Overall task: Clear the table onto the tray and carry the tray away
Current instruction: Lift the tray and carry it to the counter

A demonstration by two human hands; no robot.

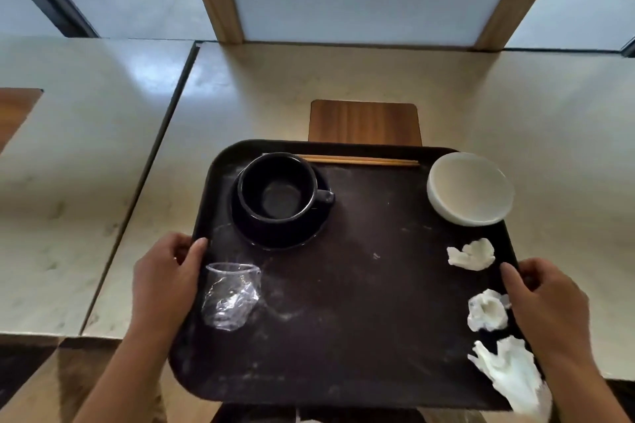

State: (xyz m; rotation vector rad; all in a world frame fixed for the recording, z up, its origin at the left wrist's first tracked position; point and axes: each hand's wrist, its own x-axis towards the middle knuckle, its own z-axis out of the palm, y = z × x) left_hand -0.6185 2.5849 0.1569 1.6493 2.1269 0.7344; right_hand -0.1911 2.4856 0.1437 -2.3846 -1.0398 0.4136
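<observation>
**A:** Start at the left. What is the left hand (165,280) doing?

**B:** It is clamped on the left edge of the tray (343,336), thumb over the rim and fingers under it, roughly halfway along. I judge that is for balance, since the right hand (546,306) grips the right edge at about the same height, thumb on top too.

**A:** And the load, from that side across?

**B:** A crumpled clear plastic cup (230,295) lies on its side just beside the left thumb. Beyond it, near the far-left corner, a black cup (278,187) sits upright on a black saucer (275,233). A pair of chopsticks (357,160) lies flat along the far edge, where the rim probably stops any rolling.

**A:** The right half?

**B:** A white bowl (470,189) sits in the far-right corner, overlapping the rim. Three crumpled napkins (488,311) run down the right edge, the nearest one spilling over the near-right corner.

**A:** Is the table (343,79) cleared?

**B:** What shows of it is bare, so loading looks done. The tray's near part juts past the table's near edge; whether it is lifted or resting I cannot tell. That overhanging napkin and the light plastic cup seem likeliest to slip off in carrying.
</observation>
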